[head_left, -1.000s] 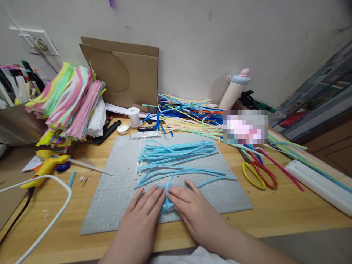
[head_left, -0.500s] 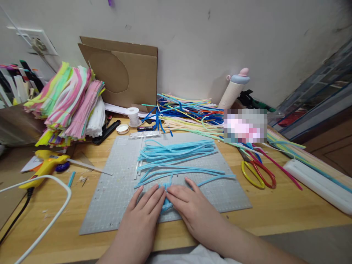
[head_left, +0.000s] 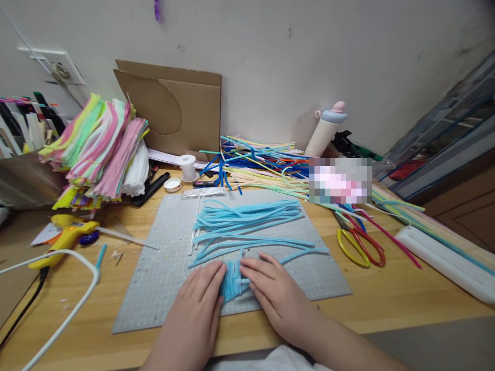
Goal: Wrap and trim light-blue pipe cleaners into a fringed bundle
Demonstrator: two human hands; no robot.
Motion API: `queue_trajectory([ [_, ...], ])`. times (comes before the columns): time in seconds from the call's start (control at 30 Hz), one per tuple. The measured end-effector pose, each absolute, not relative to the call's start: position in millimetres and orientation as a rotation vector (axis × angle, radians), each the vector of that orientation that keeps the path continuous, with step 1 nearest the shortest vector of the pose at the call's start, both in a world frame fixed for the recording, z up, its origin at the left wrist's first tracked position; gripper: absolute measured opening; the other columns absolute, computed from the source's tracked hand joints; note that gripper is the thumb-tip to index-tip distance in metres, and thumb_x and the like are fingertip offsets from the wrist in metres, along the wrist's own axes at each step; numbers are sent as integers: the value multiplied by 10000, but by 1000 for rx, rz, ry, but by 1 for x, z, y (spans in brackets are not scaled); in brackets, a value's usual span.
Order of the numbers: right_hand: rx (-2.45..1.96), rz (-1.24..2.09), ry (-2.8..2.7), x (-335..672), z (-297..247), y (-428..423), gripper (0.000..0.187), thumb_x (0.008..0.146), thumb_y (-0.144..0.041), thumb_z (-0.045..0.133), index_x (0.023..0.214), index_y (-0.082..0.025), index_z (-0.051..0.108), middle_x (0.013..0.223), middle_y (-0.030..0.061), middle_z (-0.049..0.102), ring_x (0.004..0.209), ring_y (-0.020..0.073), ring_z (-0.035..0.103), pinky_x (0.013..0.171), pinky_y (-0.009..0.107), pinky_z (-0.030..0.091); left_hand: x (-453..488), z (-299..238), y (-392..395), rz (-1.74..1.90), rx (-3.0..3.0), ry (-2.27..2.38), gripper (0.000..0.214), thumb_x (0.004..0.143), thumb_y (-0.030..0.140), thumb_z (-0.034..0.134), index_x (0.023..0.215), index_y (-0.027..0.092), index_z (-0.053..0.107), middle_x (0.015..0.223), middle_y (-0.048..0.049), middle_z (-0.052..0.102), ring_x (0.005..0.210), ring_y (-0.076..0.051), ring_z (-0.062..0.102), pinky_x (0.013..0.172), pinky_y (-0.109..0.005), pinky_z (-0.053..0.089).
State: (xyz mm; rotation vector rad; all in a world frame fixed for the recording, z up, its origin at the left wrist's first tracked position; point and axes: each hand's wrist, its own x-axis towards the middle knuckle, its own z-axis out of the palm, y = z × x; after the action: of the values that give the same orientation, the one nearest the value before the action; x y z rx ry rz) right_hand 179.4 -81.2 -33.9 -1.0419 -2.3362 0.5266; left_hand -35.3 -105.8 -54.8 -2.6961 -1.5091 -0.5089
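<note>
A small flat piece made of light-blue pipe cleaners (head_left: 232,281) set side by side lies near the front of the grey cutting mat (head_left: 147,288). My left hand (head_left: 199,301) is curled over its left edge, fingers together and thumb low beside it. On the right edge, my right hand (head_left: 274,288) holds it near a short crosswise strip; some fingertips are hidden. Just behind my hands lie loose light-blue pipe cleaners (head_left: 255,240), and farther back a thicker light-blue bundle (head_left: 247,212).
Scissors (head_left: 359,247) with yellow and red handles lie right of the mat. A yellow glue gun (head_left: 64,239) and white cable (head_left: 93,278) are at left. Behind stand pipe-cleaner bundles (head_left: 96,149), cardboard (head_left: 193,108), a thread spool (head_left: 187,167) and a bottle (head_left: 324,131).
My hands have moved slightly apart, so more of the light-blue piece shows between them. The view has tilted up a little.
</note>
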Motion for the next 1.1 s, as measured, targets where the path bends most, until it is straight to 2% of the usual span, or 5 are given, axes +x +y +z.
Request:
queue_trajectory([
  [0.2, -1013, 560, -2224, 181, -31, -85, 291, 874, -123, 430, 1104, -181, 598, 1049, 91, 617, 1001, 185, 544, 913, 370, 450, -37, -55, -109, -520, -2778, -1494, 539, 849, 105, 438, 1376, 204, 381, 1345, -89, 506, 1206, -224, 485, 976, -381, 455],
  [0.4, -785, 453, -2305, 179, -26, -85, 396, 825, -85, 456, 1203, -169, 540, 1122, 113, 607, 1022, 213, 541, 911, 423, 426, -39, -54, -107, -405, -2849, -1338, 691, 784, -14, 377, 1426, 222, 278, 1427, -43, 421, 1281, -200, 410, 1010, -397, 420],
  [0.53, -806, 486, -2369, 178, -25, -85, 414, 827, -65, 429, 1214, -172, 533, 1080, 99, 638, 1003, 201, 558, 918, 420, 416, -39, -53, -106, -363, -2886, -1256, 731, 739, -51, 362, 1412, 230, 309, 1430, -17, 415, 1293, -178, 397, 1021, -381, 410],
  [0.8, -906, 487, -2363, 178, -30, -86, 330, 840, -83, 427, 1119, -158, 587, 1091, 90, 642, 993, 189, 569, 994, 420, 367, -38, -58, -112, -587, -2691, -1501, 433, 848, 131, 459, 1278, 159, 496, 1310, -118, 540, 1172, -238, 524, 923, -386, 500],
  [1.1, -895, 546, -2380, 177, -32, -84, 351, 856, -92, 416, 1160, -173, 569, 1157, 80, 620, 1079, 169, 543, 1050, 399, 325, -37, -51, -106, -525, -2746, -1369, 489, 837, 98, 441, 1318, 183, 456, 1325, -83, 535, 1181, -213, 515, 986, -391, 444],
])
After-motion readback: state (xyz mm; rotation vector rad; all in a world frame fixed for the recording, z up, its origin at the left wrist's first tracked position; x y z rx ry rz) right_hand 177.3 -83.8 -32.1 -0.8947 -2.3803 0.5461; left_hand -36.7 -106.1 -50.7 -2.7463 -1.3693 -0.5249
